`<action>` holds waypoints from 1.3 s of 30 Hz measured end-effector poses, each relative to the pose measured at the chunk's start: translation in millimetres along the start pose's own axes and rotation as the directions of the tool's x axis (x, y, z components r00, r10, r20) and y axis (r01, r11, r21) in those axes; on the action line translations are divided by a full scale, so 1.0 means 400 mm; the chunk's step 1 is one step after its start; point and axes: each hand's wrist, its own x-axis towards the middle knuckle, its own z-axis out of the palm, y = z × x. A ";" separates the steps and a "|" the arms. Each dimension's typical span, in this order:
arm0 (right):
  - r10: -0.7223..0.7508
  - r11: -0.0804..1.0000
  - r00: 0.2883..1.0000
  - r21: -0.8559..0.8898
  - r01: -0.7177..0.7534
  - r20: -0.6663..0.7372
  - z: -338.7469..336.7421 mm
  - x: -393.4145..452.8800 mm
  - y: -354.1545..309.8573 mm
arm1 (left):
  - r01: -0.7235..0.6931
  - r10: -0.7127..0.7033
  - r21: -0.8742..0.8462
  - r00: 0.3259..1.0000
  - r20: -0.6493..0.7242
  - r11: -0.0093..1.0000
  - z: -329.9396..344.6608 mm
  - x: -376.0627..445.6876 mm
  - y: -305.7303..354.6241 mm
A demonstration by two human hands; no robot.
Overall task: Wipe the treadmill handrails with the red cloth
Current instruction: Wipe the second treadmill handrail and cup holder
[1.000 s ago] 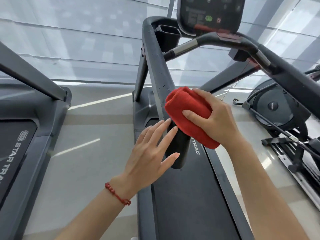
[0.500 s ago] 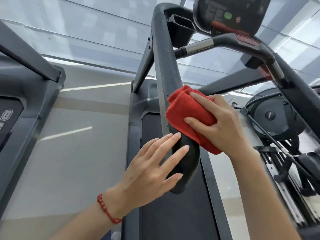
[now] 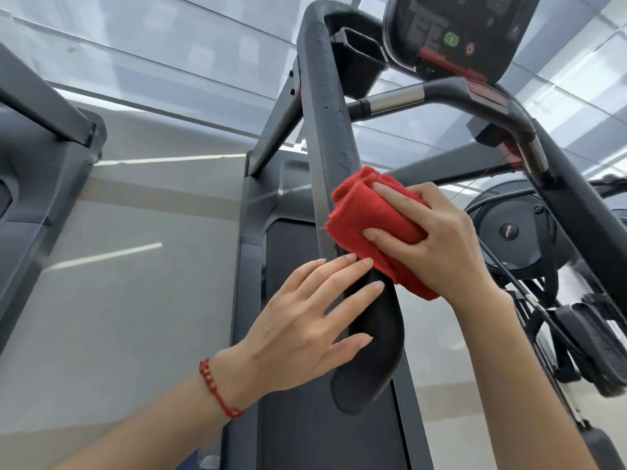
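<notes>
Right hand (image 3: pixel 437 245) clamped on the folded red terry cloth (image 3: pixel 369 222), fingers spread over its top, pressing it against the right side of the dark grey padded treadmill handrail (image 3: pixel 325 123), just above the rail's curved free end. Left hand (image 3: pixel 305 323) flat, fingers apart, gripping nothing, fingertips (image 3: pixel 353 257) touching the handrail's left edge right below the cloth. Red beaded bracelet (image 3: pixel 217 388) on left wrist. Black console panel (image 3: pixel 451 32) at the top of the frame, beyond the handrail.
</notes>
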 end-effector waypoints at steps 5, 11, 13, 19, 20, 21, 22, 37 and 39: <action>0.054 0.997 0.998 -0.052 -0.053 0.022 0.021 0.081 -0.015 | -0.003 0.004 -0.028 1.000 0.029 1.000 0.003 0.003 -0.014; 0.047 0.999 0.999 -0.008 -0.047 0.007 0.028 0.083 0.000 | -0.016 0.020 -0.057 0.998 0.055 0.998 -0.002 0.005 -0.018; 0.018 1.000 1.000 0.024 -0.019 0.020 0.019 0.063 0.007 | -0.028 0.030 -0.050 0.998 0.055 0.998 -0.005 0.013 -0.025; -0.014 0.996 0.998 0.085 0.009 0.061 0.023 0.091 0.030 | -0.048 0.050 -0.040 0.997 0.064 0.998 -0.001 0.048 -0.037; -0.010 0.996 0.998 0.095 0.004 0.057 0.032 0.112 0.037 | -0.042 0.044 -0.030 0.997 0.059 0.999 0.004 0.057 -0.043; -0.004 0.995 0.998 0.097 -0.002 0.057 0.040 0.136 0.044 | -0.028 0.029 -0.021 0.998 0.055 0.999 0.007 0.066 -0.047; 0.001 0.995 0.998 0.097 -0.007 0.058 0.047 0.161 0.052 | -0.007 0.007 -0.012 0.998 0.054 1.000 0.010 0.075 -0.052; -0.086 0.985 0.993 0.155 0.071 0.087 0.075 0.247 0.094 | -0.052 0.053 -0.006 0.995 0.084 0.999 0.019 0.125 -0.132; -0.042 0.992 0.996 0.125 0.031 0.081 0.088 0.289 0.091 | -0.080 0.082 -0.027 0.993 0.080 0.996 0.022 0.134 -0.149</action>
